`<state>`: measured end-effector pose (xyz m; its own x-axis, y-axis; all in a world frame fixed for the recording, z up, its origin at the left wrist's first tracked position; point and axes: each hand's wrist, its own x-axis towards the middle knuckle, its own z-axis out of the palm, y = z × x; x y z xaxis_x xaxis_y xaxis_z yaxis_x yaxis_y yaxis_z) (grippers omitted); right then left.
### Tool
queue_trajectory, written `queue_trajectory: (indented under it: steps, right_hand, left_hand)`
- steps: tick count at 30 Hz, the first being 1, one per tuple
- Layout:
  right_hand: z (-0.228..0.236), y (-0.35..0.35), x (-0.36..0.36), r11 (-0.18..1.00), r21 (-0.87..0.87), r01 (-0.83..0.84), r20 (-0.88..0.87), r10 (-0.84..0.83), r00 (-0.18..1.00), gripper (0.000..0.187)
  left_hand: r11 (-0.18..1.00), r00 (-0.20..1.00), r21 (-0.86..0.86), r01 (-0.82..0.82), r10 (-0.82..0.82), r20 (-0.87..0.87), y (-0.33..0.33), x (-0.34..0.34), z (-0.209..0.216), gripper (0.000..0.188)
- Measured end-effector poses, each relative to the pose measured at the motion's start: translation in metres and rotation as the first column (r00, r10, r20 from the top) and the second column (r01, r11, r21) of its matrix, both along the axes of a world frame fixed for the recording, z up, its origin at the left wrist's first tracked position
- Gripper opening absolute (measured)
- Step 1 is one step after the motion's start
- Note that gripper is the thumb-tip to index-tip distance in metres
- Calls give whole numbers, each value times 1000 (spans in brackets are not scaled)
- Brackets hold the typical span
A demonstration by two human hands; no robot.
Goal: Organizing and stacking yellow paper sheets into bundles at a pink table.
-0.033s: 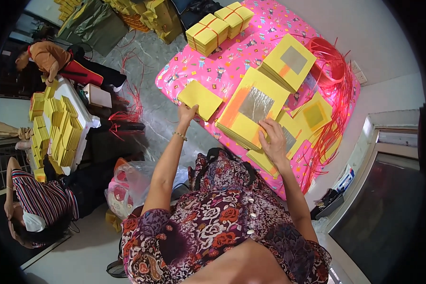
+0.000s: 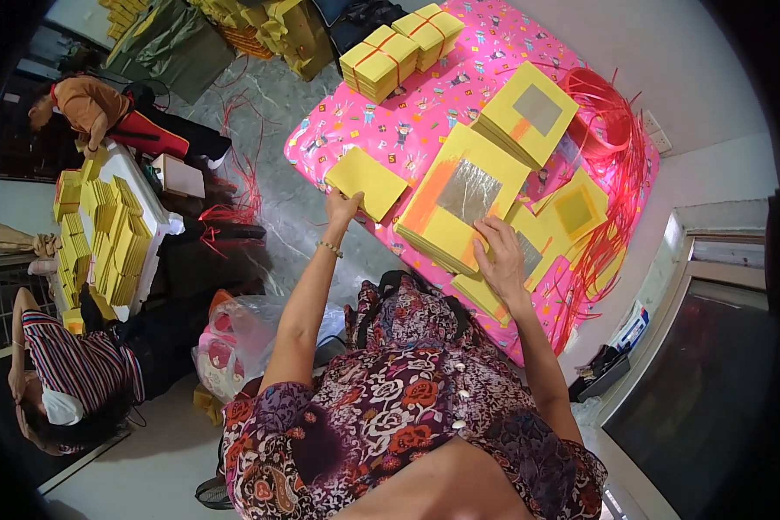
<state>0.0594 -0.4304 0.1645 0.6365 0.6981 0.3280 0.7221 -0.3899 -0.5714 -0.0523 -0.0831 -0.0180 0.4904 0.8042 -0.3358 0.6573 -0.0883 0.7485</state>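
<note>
My left hand [image 2: 344, 205] is closed on the near left edge of a small pile of plain yellow paper [image 2: 366, 180] at the table's left side. The fingers beneath that edge are partly hidden. To the right stands a tall stack of yellow paper [image 2: 438, 227], its top sheet marked with an orange band and a shiny silver square [image 2: 470, 189]. My right hand [image 2: 500, 258] rests with loosely bent, parted fingers at this stack's right edge, fingertips touching the top sheet. More yellow sheets [image 2: 481, 295] lie partly under and beside that hand.
A pink patterned cover [image 2: 321, 130] spans the table. Strap-tied yellow bundles [image 2: 380, 62] stand at the far side, another silver-squared stack [image 2: 529, 113] farther right. Loose red straps [image 2: 611, 217] line the right edge. Two people are at left, near a white table [image 2: 152, 251] of yellow paper.
</note>
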Motion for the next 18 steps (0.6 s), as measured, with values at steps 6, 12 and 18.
queue_trajectory:
  steps: [6, 12, 18]
  right_hand:
    - [1, 2, -1, 1000, 5, -8, 21, 8, 1000, 29]
    - [0, 0, 0, 1000, 1, 5, 4, -5, 1000, 28]
    - [-1, 0, 0, 1000, 6, 1, 16, -1, 1000, 28]
  left_hand:
    - [999, 1000, -41, 14, -14, -4, 10, 2, -13, 54]
    - [987, 998, -157, -41, 49, 49, 13, 3, -16, 56]
    - [985, 998, -163, -49, 55, 32, 16, 3, -18, 52]
